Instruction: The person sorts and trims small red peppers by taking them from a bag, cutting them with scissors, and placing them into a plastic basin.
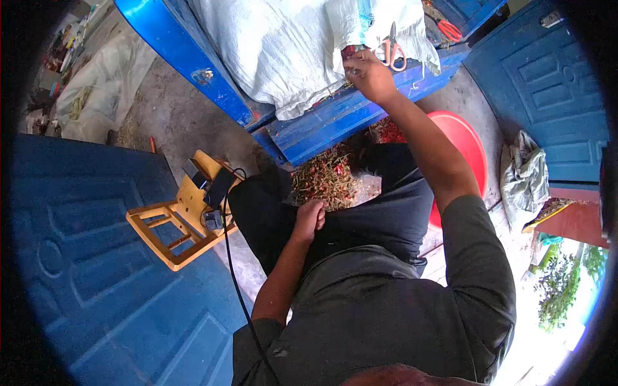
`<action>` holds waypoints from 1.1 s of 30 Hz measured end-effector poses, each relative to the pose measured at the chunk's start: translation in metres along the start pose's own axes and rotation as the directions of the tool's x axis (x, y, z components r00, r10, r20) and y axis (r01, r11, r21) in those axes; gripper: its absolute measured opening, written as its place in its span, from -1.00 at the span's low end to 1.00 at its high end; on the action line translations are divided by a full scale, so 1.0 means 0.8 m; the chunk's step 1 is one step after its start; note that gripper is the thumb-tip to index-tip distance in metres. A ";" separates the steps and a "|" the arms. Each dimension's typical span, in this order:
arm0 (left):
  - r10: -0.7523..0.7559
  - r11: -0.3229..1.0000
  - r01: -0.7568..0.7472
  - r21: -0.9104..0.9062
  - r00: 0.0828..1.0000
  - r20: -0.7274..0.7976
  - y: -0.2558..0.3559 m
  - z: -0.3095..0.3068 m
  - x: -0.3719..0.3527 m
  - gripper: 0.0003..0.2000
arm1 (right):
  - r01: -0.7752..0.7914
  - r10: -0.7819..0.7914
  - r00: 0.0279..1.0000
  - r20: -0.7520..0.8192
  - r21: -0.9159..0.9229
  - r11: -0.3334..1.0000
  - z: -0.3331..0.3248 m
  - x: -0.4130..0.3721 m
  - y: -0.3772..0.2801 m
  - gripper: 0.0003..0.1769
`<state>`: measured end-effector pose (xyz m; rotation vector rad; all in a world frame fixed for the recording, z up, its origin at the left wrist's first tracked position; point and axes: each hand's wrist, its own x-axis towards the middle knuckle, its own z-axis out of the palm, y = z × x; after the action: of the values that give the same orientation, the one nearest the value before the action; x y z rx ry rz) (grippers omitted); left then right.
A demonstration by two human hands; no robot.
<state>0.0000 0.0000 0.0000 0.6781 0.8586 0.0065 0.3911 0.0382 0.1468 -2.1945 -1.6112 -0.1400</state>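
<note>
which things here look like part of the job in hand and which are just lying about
Likely part of the job:
- white sack, with the right hand at it
- pink-handled scissors beside that hand
- heap of stems and red bits between the legs

Probably just lying about:
- wooden chair with devices on it
- crumpled sack at the picture's right

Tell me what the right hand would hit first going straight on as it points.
The right hand would likely meet the white sacking, just past the dark red bits beside it; exact depth is unclear.
</note>
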 end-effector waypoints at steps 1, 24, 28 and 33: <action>0.004 1.000 -0.004 0.007 1.000 -0.004 0.001 0.003 -0.001 -0.82 | 0.008 0.006 0.993 -0.117 0.124 0.992 0.000 -0.005 -0.002 -0.66; 0.026 0.998 -0.026 0.050 1.000 0.007 -0.002 0.002 0.004 -0.81 | -0.450 0.642 0.707 0.297 0.889 0.083 -0.005 -0.039 -0.019 -0.66; 0.026 0.998 -0.026 0.062 1.000 0.010 0.002 0.003 0.001 -0.81 | -0.464 0.596 0.749 0.289 0.871 0.162 0.021 -0.030 -0.018 -0.70; 0.013 0.999 -0.013 0.041 1.000 0.007 0.002 0.001 0.000 -0.81 | -0.503 0.530 0.788 0.314 0.825 0.258 0.019 -0.042 -0.024 -0.74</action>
<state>0.0011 0.0008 0.0016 0.7213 0.8499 -0.0017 0.3597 0.0190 0.1278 -1.6417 -0.5236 0.7305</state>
